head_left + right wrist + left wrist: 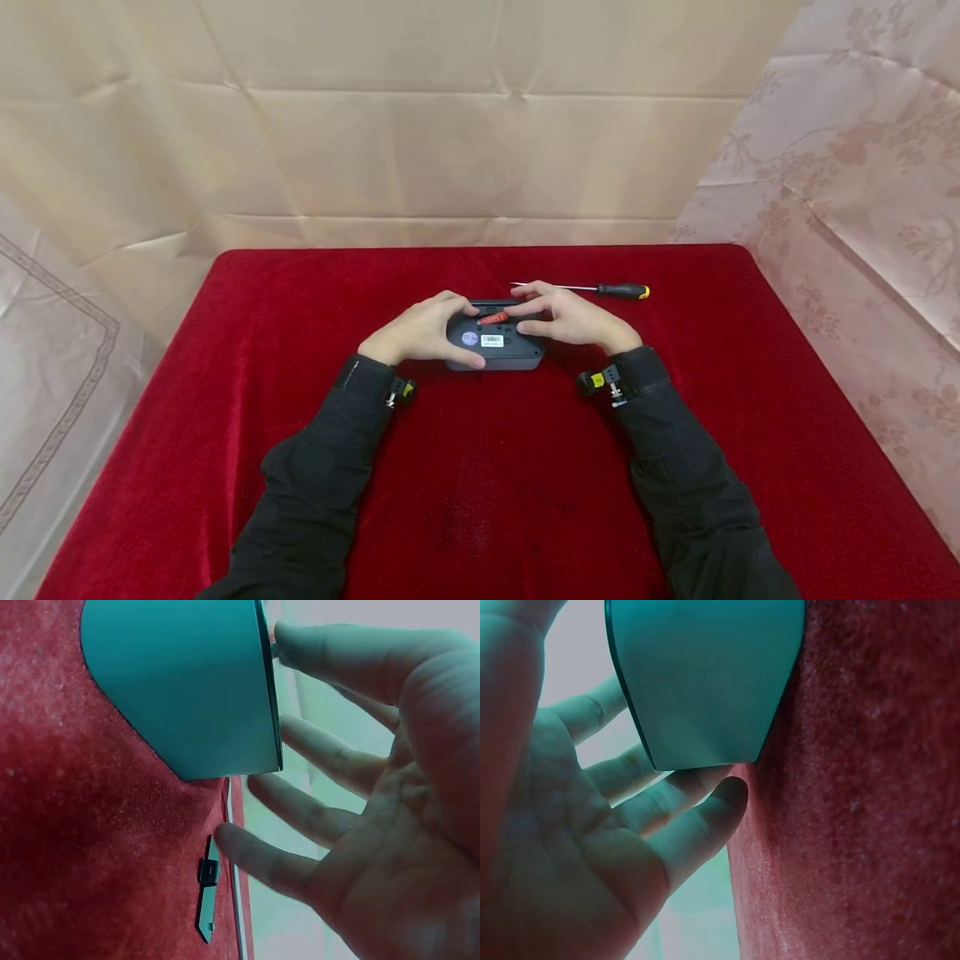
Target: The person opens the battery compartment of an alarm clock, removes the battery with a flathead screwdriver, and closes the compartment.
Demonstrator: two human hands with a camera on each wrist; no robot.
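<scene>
Figure. A dark grey box (495, 343), a small plastic device turned underside up, lies on the red cloth of the counter (480, 467), near its middle. Its upper face carries a white barcode label (492, 340), a round blue sticker (470, 338) and a small red part (492, 317) near the far edge. The left hand (420, 332) cups the box's left end, fingers curled over the top and thumb against the near side. The right hand (573, 321) cups the right end; its index finger and thumb reach toward the red part, though whether they pinch it cannot be told. In the wrist views the lower fingers (697, 825) of each hand lie spread and relaxed beside the box's rounded corner.

A screwdriver (592, 290) with a black and yellow handle lies on the counter just beyond the right hand, untouched.

Handling, judged from appearance: the box looks rigid, light and smooth-sided, so it may slip on a one-sided pinch; the plush cloth should keep it from sliding. The short ends, held between thumb and fingers as here, appear the soundest hold. The red part seems small and calls for fingertips only.
</scene>
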